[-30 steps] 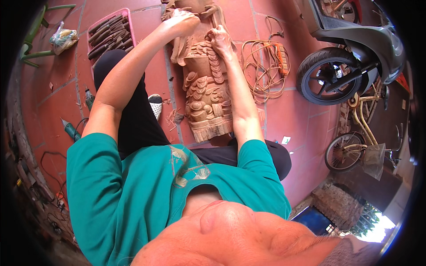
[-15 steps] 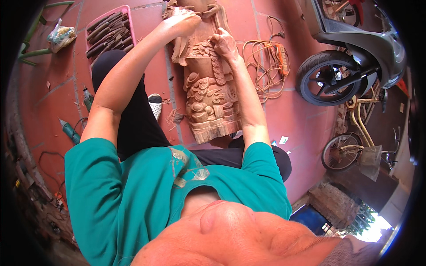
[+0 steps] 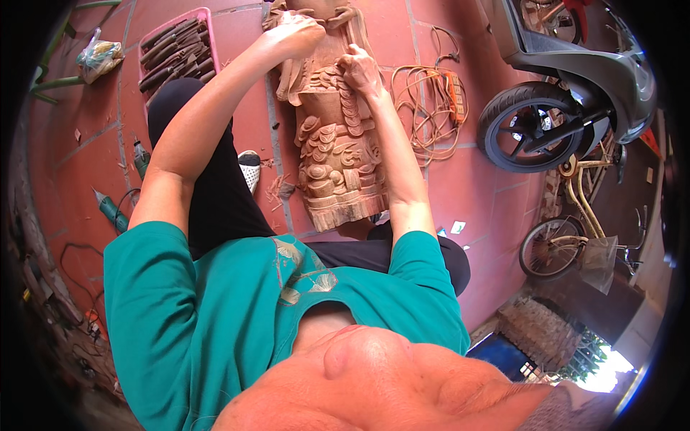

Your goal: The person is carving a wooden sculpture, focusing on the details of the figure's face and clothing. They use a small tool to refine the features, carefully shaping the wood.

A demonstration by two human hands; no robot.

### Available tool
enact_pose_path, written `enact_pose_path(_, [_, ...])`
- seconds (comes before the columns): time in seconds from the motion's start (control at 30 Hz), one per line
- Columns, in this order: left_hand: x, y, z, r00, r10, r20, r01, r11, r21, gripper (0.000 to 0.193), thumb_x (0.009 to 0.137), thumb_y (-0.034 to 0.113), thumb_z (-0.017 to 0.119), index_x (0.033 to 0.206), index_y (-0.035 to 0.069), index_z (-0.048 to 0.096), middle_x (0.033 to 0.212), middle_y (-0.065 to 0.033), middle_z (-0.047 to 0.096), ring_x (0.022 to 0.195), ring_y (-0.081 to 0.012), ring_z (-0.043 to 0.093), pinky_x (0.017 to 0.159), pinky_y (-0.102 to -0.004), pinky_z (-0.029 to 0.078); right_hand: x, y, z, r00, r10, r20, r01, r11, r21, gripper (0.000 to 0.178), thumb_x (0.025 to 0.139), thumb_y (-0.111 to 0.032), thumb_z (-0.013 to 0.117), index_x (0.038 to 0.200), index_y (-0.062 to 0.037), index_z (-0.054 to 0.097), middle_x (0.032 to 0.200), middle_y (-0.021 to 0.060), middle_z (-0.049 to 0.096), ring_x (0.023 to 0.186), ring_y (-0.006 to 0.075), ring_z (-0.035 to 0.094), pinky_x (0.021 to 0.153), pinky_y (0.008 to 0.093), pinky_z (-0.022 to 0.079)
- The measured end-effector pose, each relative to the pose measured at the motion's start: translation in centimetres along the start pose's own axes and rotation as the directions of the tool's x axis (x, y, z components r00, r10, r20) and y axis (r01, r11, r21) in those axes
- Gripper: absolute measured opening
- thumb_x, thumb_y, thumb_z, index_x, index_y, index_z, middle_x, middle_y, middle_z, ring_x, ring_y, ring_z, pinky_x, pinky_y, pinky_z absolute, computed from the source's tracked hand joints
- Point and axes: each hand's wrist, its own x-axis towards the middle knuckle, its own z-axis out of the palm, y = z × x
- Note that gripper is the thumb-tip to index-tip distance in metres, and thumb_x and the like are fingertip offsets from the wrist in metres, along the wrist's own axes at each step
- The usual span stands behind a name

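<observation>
l fingers (image 3: 312, 31), r fingers (image 3: 350, 63) — over carving (image 3: 330, 154)

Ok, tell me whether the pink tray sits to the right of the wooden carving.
No, the pink tray is on the left side of the wooden carving.

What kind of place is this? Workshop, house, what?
Probably a home woodworking space, perhaps a garage: there's a wooden carving on the floor, a pink tray of what look like hand tools, and a parked motorbike.
</observation>
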Motion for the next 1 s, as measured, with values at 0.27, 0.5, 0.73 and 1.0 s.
enact_pose_path(0.27, [0.4, -0.5, 1.1, 0.997, 0.047, -0.058, -0.047, 0.999, -0.003, 0.017, 0.074, 0.007, 0.057, 0.089, 0.003, 0.065, 0.09, -0.0191, 0.068, 0.095, -0.0364, 0.066, 0.085, -0.0494, 0.045, -1.3, -0.7, -0.7, 0.967, 0.232, -0.104, -0.213, 0.963, 0.166, 0.004, 0.08, -0.008, 0.069, 0.082, -0.0082, 0.072, 0.088, 0.0142, 0.06, 0.085, 0.0335, 0.064, 0.074, 0.0427, 0.052])
enact_pose_path(0.5, [0.3, 0.2, 0.4, 1.0, 0.027, 0.0, -0.027, 0.999, -0.02, 0.016, 0.075, 0.005, 0.057, 0.089, 0.004, 0.065, 0.09, -0.0169, 0.069, 0.094, -0.0342, 0.067, 0.083, -0.0497, 0.046, -0.1, -1.1, -0.8, 0.952, 0.26, -0.162, -0.214, 0.943, 0.255, 0.008, 0.08, -0.005, 0.069, 0.087, -0.0081, 0.073, 0.09, 0.0128, 0.061, 0.086, 0.0322, 0.064, 0.076, 0.042, 0.052])
enact_pose_path(0.73, [0.7, 0.6, 1.0, 1.0, 0.019, -0.002, -0.019, 1.0, 0.02, 0.014, 0.078, 0.006, 0.058, 0.09, 0.003, 0.065, 0.09, -0.0169, 0.069, 0.095, -0.0338, 0.067, 0.082, -0.0494, 0.046, 0.5, -0.3, 0.5, 0.976, 0.197, -0.093, -0.172, 0.959, 0.226, 0.012, 0.082, -0.005, 0.068, 0.089, -0.0098, 0.075, 0.088, 0.0118, 0.063, 0.081, 0.0309, 0.065, 0.074, 0.0389, 0.052])
enact_pose_path(1.0, [0.2, 0.5, 0.3, 1.0, 0.018, 0.02, -0.018, 1.0, -0.007, 0.016, 0.079, 0.008, 0.057, 0.092, 0.003, 0.065, 0.093, -0.0171, 0.069, 0.098, -0.0335, 0.066, 0.084, -0.0488, 0.045, 0.2, -0.4, 0.4, 0.98, 0.188, -0.064, -0.173, 0.966, 0.193, 0.012, 0.078, -0.003, 0.066, 0.083, -0.0091, 0.075, 0.086, 0.0123, 0.063, 0.08, 0.0313, 0.065, 0.071, 0.0399, 0.052])
